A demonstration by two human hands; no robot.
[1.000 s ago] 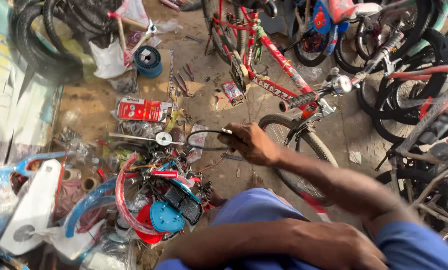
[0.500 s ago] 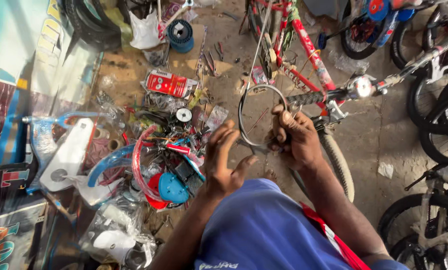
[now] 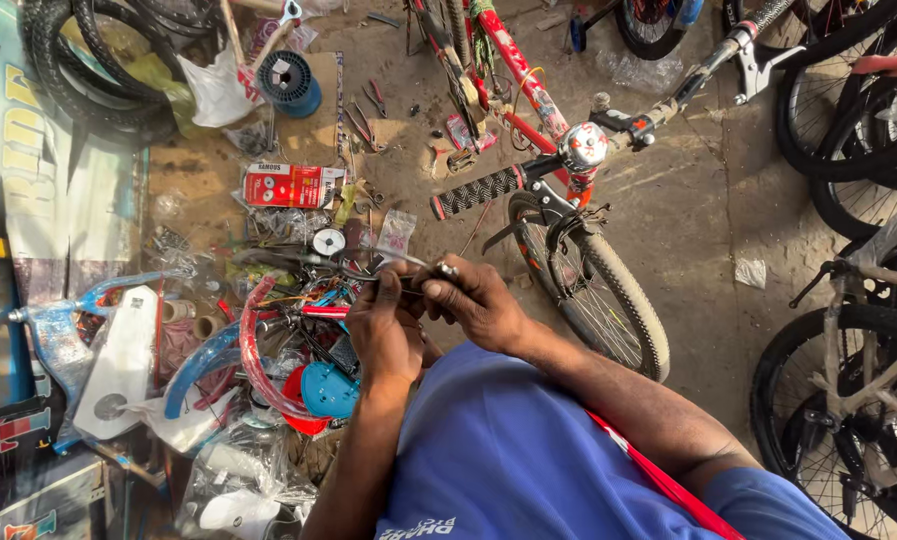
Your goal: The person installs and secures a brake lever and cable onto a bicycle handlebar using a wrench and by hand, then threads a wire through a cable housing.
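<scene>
Both hands meet at the centre of the frame. The left hand (image 3: 386, 325) is closed around a thin cable (image 3: 368, 262) that runs off toward the left. The right hand (image 3: 476, 300) pinches the metal end piece (image 3: 446, 270) of the same cable between thumb and fingers. The cable end sits just above the knuckles, near the front wheel (image 3: 608, 300) of the red bicycle (image 3: 528, 85).

The red bicycle stands in the upper centre, its black handlebar grip (image 3: 476, 192) pointing left and a chrome bell (image 3: 581, 147) beside the stem. On the dirt floor (image 3: 708, 190), left of centre, lie a red box (image 3: 290, 186), a blue spool (image 3: 290, 82), scattered small tools, a red rim strip (image 3: 251, 350) and a blue plastic part (image 3: 328, 390). Black tyres (image 3: 98, 70) occupy the upper left. More bicycles (image 3: 848, 380) stand along the right edge
</scene>
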